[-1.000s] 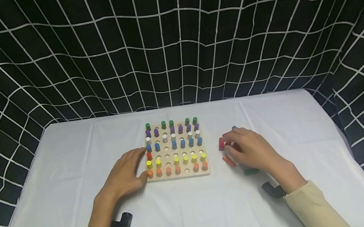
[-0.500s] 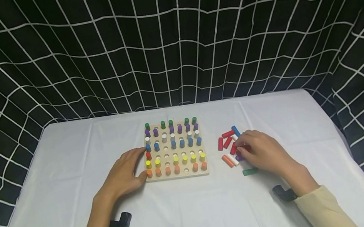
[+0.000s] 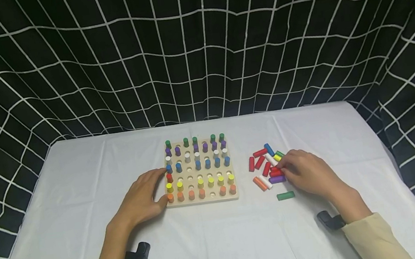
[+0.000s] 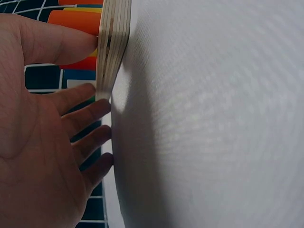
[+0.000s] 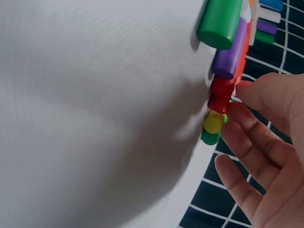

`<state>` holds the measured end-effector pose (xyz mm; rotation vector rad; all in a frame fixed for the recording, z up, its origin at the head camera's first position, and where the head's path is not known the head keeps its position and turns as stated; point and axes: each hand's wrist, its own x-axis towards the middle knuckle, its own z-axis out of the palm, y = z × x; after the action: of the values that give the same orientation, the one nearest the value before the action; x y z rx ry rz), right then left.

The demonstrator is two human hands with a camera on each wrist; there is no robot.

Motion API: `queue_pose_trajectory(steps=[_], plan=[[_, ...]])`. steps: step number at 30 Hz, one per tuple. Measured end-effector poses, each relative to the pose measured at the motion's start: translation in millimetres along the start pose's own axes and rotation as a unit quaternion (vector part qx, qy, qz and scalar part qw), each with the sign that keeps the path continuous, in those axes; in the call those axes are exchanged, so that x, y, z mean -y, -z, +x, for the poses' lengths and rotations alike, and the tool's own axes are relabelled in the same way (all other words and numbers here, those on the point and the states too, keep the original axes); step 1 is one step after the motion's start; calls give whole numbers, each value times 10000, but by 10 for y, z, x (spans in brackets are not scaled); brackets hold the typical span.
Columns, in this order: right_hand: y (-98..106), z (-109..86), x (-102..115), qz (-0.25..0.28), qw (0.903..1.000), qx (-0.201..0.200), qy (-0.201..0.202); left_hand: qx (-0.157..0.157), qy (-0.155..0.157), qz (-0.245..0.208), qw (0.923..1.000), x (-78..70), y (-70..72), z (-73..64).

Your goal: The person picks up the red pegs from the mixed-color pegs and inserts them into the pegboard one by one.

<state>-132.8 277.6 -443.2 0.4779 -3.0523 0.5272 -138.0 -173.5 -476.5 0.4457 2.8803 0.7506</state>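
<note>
A wooden pegboard (image 3: 201, 201) holds rows of green, purple, white, blue, red, yellow and orange pegs, with some holes bare. My left hand (image 3: 141, 198) rests at the board's left edge, thumb at the near corner beside an orange peg (image 4: 76, 23), fingers extended. Right of the board lies a pile of loose pegs. My right hand (image 3: 309, 172) is over its right side. In the right wrist view, thumb and index fingertips are right at a red peg (image 5: 221, 95); I cannot tell whether they pinch it. A purple peg (image 3: 277, 179) lies just nearer.
Around the right hand lie more red pegs (image 3: 251, 164), a blue peg (image 3: 268, 149), an orange peg (image 3: 260, 183), and white and yellow ones. A green peg (image 3: 286, 196) lies apart at the near side. A white cloth (image 3: 207, 244) covers the table; a dark gridded curtain (image 3: 197, 60) stands behind.
My right hand has moved right and slightly nearer across the pile, uncovering more pegs, including the purple one and the near green one. My left hand stays at the board's edge.
</note>
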Motion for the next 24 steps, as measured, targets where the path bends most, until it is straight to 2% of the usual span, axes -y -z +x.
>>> queue_pose_trajectory(steps=[24], plan=[[15,32,-50,-217,9994,245,-139,4,23,-34,10000,-2,0,7]])
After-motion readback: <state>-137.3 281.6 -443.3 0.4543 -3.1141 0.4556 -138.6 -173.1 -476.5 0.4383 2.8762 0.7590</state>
